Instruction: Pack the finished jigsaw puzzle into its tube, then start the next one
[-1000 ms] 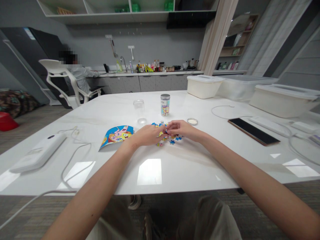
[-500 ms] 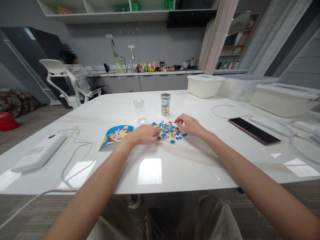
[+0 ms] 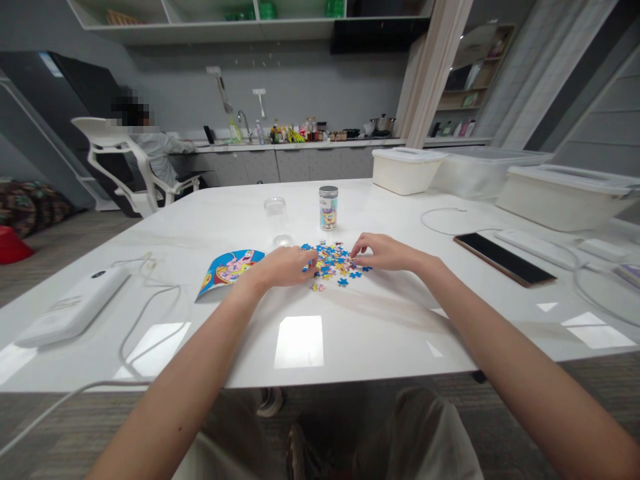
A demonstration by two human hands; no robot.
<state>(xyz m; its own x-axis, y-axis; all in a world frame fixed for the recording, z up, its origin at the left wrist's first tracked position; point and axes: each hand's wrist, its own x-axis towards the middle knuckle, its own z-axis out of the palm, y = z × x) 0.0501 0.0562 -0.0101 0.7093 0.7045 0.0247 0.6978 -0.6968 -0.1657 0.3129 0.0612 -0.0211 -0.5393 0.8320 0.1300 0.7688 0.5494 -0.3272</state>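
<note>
A pile of small jigsaw puzzle pieces, blue, yellow and pink, lies on the white table. At its left edge, my left hand has curled fingers closed on a puzzle piece with some blue on it. From the right, my right hand reaches in with thumb and forefinger pinched at a puzzle piece; the fingers partly hide it. A curled cartoon picture sheet rests left of my left hand. Behind the pile stands a cartoon-labelled can with a silver lid, and a clear plastic jar.
On the left lies a white power box with cables. At right are a dark phone, a white power strip and lidded storage boxes. A person sits on a white chair in the background, by the kitchen counter.
My right hand has lowered and moved slightly left onto the pieces, its fingers drawing together. My left hand stays at the pile's left edge. The view has shifted slightly.
</note>
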